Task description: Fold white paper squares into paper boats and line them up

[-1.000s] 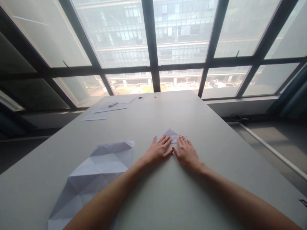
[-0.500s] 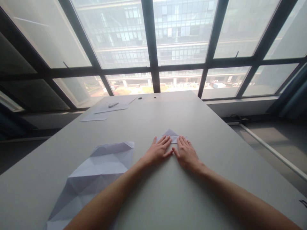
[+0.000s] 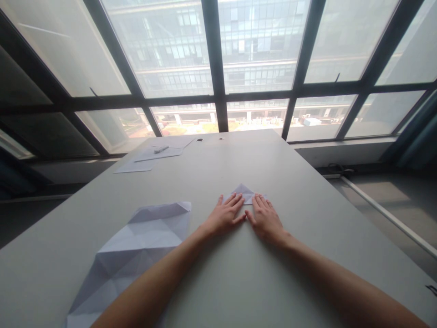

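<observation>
A small folded sheet of paper (image 3: 243,189) with a pointed top lies flat on the white table (image 3: 218,282). My left hand (image 3: 226,214) rests over its left part, fingers stretched out and pressing down. On its right part lies my right hand (image 3: 265,217), also flat with the fingers extended. The two thumb tips almost meet just below the paper's near edge. The paper's peak and a strip between the hands stay visible; its side corners are mostly covered by fingers.
A large creased sheet of paper (image 3: 143,232) lies to the left, partly under my left forearm. Farther back are flat white sheets (image 3: 136,166) with a small white object, perhaps a pen (image 3: 161,149), on them. Windows (image 3: 177,50) stand beyond the table's far edge.
</observation>
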`<move>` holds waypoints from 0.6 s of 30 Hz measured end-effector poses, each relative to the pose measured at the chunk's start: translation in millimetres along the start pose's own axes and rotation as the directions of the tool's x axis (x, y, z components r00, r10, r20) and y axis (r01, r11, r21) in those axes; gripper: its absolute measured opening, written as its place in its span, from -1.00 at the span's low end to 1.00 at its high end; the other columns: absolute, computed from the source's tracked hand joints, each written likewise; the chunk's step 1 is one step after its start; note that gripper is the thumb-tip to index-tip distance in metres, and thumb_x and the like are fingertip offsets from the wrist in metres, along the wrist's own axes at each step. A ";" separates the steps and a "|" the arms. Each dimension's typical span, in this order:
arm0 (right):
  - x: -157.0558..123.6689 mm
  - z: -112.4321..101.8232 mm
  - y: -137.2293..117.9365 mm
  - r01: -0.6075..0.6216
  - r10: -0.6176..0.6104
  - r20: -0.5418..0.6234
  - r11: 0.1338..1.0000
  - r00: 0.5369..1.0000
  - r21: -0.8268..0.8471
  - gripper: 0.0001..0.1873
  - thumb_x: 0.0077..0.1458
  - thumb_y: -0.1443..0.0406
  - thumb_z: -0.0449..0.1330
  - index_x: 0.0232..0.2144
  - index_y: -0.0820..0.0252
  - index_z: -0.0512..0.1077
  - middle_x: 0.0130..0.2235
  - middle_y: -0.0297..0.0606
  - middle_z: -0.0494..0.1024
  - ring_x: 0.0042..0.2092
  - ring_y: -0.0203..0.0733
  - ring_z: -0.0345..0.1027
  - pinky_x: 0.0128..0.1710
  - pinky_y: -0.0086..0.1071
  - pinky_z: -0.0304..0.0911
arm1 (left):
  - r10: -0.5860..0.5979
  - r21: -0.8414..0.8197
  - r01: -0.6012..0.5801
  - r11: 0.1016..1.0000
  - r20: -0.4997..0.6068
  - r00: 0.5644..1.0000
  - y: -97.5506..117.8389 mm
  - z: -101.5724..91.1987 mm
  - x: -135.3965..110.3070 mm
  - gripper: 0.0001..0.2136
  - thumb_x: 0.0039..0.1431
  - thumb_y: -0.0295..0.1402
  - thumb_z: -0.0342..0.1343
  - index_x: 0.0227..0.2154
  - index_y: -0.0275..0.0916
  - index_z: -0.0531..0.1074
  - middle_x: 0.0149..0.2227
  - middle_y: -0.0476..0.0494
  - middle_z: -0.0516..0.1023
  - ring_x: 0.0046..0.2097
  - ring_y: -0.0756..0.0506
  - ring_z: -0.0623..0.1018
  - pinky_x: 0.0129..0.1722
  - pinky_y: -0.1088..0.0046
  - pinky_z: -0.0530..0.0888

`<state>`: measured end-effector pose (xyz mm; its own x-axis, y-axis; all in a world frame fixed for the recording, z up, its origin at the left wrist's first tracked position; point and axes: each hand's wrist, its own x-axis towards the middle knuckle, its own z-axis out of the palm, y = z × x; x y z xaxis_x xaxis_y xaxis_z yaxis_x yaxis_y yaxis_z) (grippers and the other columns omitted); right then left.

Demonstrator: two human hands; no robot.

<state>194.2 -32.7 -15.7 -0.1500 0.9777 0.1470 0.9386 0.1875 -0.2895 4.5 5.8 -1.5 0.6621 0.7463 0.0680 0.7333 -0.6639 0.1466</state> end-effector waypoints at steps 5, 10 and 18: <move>0.0 0.3 0.1 -0.002 0.002 -0.005 1.000 1.000 0.003 -0.28 0.31 0.06 -0.10 0.33 0.46 0.06 0.38 0.02 0.03 0.40 -0.03 -0.18 0.36 -0.17 -0.29 | 0.000 -0.007 0.000 1.000 -0.003 1.000 0.0 0.2 -0.2 -0.41 0.39 0.04 -0.28 0.38 -0.09 -0.02 0.41 -0.13 0.00 0.42 -0.19 -0.02 0.35 -0.03 -0.16; 0.0 0.5 0.5 -0.001 0.001 -0.008 1.000 1.000 0.001 -0.28 0.31 0.06 -0.10 0.33 0.46 0.06 0.38 0.02 0.03 0.40 -0.03 -0.19 0.36 -0.17 -0.29 | 0.000 -0.014 0.000 1.000 0.002 1.000 0.0 -0.6 -0.5 -0.40 0.38 0.05 -0.29 0.38 -0.09 -0.02 0.41 -0.12 -0.01 0.42 -0.19 -0.02 0.35 -0.05 -0.15; -0.3 0.5 -0.3 -0.002 0.002 -0.007 1.000 1.000 0.000 -0.28 0.29 0.08 -0.08 0.33 0.46 0.07 0.38 0.02 0.04 0.40 -0.02 -0.18 0.36 -0.17 -0.28 | -0.002 -0.008 0.002 1.000 0.007 1.000 0.7 -2.3 -0.5 -0.41 0.39 0.04 -0.28 0.38 -0.08 -0.02 0.40 -0.11 0.01 0.41 -0.20 -0.01 0.35 -0.03 -0.14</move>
<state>193.8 -33.0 -16.2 -0.1454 0.9775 0.1532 0.9390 0.1851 -0.2897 4.4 5.1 0.8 0.6616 0.7474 0.0612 0.7334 -0.6619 0.1550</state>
